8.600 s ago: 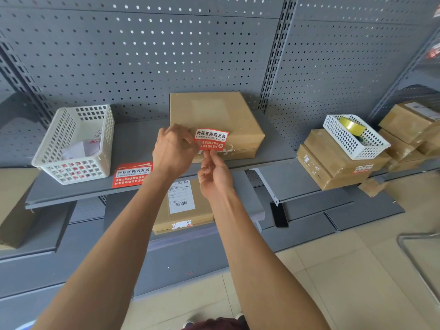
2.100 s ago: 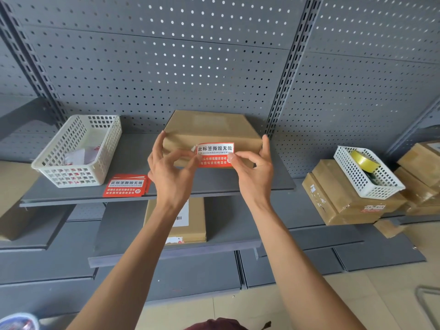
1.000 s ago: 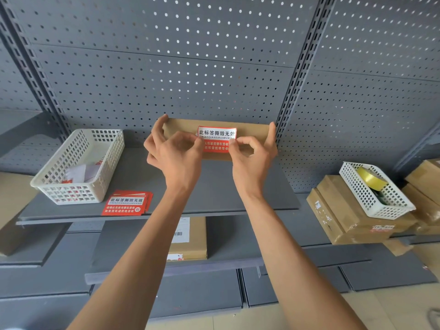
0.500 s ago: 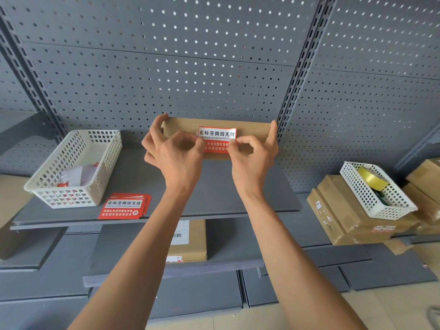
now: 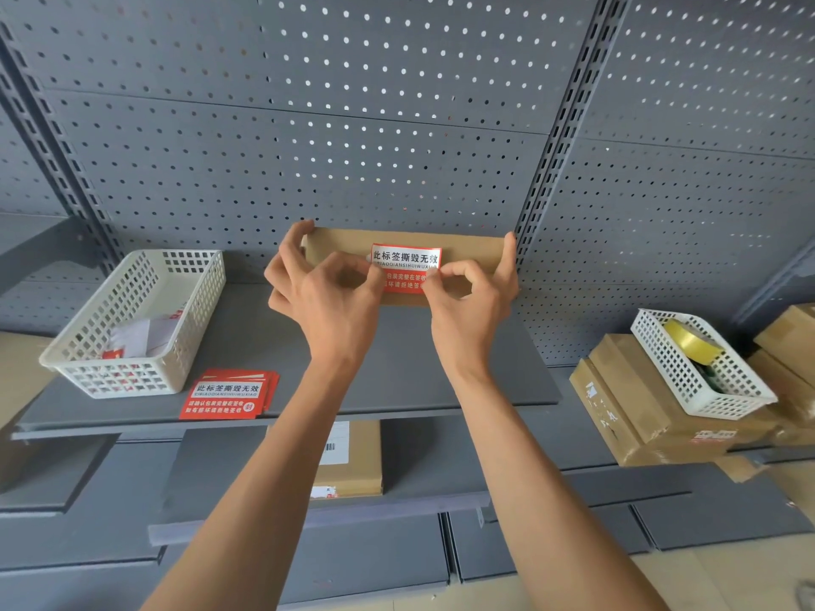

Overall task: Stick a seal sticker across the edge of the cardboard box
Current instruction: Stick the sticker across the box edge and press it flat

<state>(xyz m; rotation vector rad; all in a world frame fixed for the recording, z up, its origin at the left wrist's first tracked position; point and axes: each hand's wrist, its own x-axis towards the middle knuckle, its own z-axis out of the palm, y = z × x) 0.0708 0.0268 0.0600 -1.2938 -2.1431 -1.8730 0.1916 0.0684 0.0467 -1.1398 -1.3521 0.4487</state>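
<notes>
Here, one gray shelf (image 5: 247,346) holds one cardboard box (image 5: 467,253) at the far middle. Two white baskets sit out, one left (image 5: 145,319) and one right (image 5: 701,368). One pile of red stickers (image 5: 225,394) lies near the left basket. Both hands, the left hand (image 5: 328,297) and the right hand (image 5: 472,302), hold the box sides with fingers spread, and each thumb and pointer finger pinch one seal sticker (image 5: 405,266) on the box front.

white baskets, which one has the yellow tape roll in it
The white basket on the right, resting tilted on stacked cardboard boxes, holds the yellow tape roll. The left white basket on the shelf holds papers instead.
</notes>
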